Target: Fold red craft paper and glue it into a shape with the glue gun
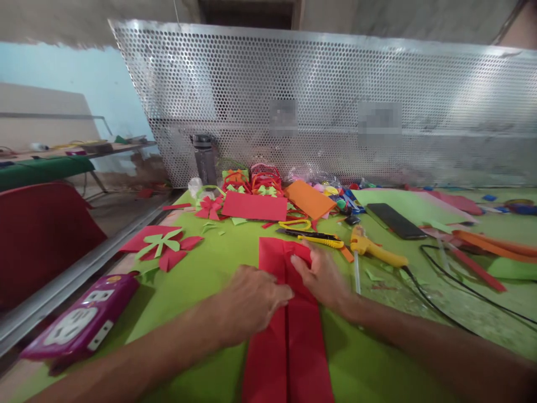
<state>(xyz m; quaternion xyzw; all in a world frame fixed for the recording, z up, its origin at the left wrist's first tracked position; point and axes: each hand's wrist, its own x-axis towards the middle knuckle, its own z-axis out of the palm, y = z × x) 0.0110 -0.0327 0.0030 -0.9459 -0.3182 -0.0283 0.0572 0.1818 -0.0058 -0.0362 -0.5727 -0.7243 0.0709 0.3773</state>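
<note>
A long red sheet (289, 358) with a seam down its middle lies on the green table covering (201, 268). My left hand (255, 302) rests on the sheet's left half, fingers curled together near the seam; what they press or pinch is hidden. At the sheet's upper right edge, my right hand (321, 277) has its thumb and fingers closed on the red material. A yellow and black cutter (319, 238) and yellow-handled scissors (296, 225) lie just beyond the sheet. The yellow glue gun (377, 249) is to the right of my right hand.
Left are a purple box (84, 316) and red and green cutouts (161, 243). Farther back stand a dark bottle (204, 159) and small decorated bags (266, 182). A phone (396, 221) and cables lie right. Behind rises a perforated metal panel (251, 84).
</note>
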